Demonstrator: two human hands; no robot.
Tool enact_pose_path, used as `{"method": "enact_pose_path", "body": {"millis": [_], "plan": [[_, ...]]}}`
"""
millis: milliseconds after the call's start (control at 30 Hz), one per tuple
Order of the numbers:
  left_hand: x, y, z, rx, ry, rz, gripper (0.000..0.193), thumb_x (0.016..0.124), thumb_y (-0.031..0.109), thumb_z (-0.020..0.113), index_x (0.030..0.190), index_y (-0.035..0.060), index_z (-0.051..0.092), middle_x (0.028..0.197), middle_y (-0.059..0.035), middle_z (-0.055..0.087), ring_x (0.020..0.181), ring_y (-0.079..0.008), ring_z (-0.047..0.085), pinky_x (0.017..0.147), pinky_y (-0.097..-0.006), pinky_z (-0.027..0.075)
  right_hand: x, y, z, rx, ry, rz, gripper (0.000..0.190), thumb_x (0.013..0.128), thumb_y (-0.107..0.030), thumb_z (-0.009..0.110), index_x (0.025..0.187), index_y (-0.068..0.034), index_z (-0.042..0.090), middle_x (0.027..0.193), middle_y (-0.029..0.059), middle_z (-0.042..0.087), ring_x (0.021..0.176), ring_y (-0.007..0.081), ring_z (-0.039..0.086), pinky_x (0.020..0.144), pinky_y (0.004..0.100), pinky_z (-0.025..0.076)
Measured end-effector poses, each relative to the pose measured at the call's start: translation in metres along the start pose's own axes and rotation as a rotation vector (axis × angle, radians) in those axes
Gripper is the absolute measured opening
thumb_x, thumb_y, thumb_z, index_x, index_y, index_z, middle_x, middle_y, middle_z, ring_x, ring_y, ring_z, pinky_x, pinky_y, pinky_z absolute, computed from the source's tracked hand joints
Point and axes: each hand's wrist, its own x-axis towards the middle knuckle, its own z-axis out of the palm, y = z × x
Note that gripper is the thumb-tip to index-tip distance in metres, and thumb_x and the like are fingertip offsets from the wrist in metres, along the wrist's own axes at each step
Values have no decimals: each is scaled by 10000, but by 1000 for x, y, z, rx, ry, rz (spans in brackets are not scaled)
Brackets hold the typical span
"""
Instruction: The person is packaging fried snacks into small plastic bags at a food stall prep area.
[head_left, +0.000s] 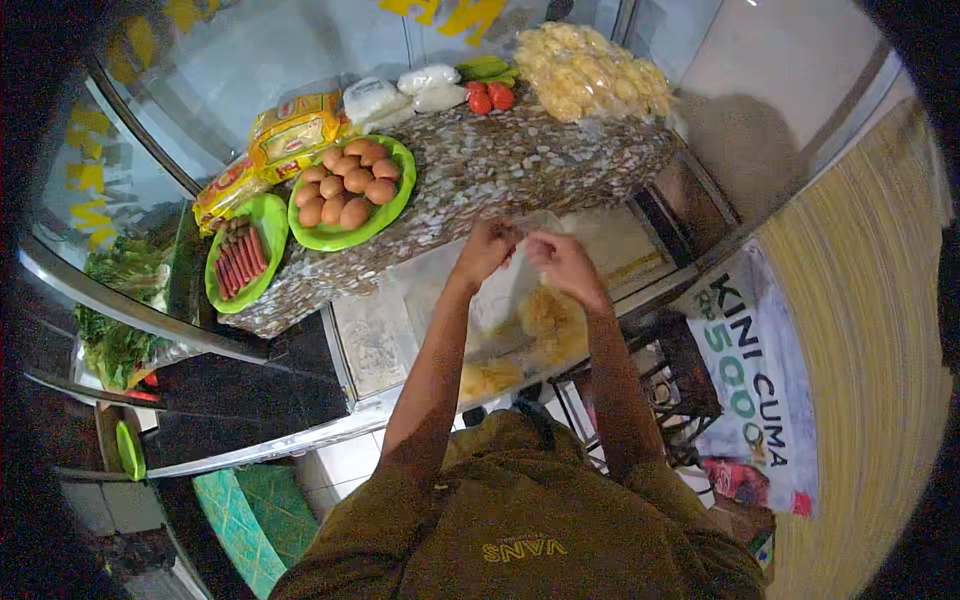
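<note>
Side by side at the counter's front, my two hands pinch the top of a clear plastic bag (491, 300). My left hand (487, 253) has its fingers bunched at the bag's upper edge. Close to its right, my right hand (561, 264) is curled at the same edge, slightly blurred. Below and between my forearms, yellowish food pieces (551, 319) show through the plastic; their exact kind is unclear. The bag's lower outline blends into the pale tray-like surface (367, 352) beneath.
Behind my hands, a pebble-patterned counter (517, 161) bears a green plate of brown eggs (345, 187), a green plate of sausages (244, 259), yellow packets (296, 131), white bags (375, 101), tomatoes (489, 97) and a bag of yellowish crackers (592, 71). Glass panels surround it. A printed banner (750, 375) hangs right.
</note>
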Motion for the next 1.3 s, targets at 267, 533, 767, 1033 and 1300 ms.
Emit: {"method": "enact_pose_path", "body": {"millis": [267,533,767,1033,1300], "plan": [[-49,-114,33,542,-123,-108,321,809,173,663,1030,-44,580,872,-142,653,704,-195,634,603,-327,523,-83,-14,35,-648,-137,136,434,812,-257,665,1137,15,570,1080,218,594,1054,385,544,964,396,422],[-38,-204,57,134,-169,-244,555,697,225,723,1180,33,529,1020,-195,619,872,-338,634,741,-398,515,-109,31,46,-709,44,168,495,728,-169,709,1164,10,560,1164,232,571,1096,372,542,971,429,412],[-60,-203,15,232,20,-44,451,741,124,655,1155,44,496,960,-181,618,770,-269,631,658,-356,507,-88,-29,71,-529,-40,240,485,703,-155,710,1141,-2,569,1070,222,615,1020,369,583,894,406,468],[-98,-44,22,89,241,127,366,758,-35,595,1105,40,505,944,-101,553,783,-177,589,663,-283,526,-90,-47,51,221,192,133,567,787,-219,684,1267,2,479,1076,166,625,972,273,623,862,362,494],[-80,5,31,-55,337,263,278,758,-62,628,1014,25,563,1002,-67,556,876,-167,565,772,-305,505,-63,-83,19,313,274,60,537,809,75,609,1311,3,434,1213,89,563,1111,178,555,925,308,463]]}}
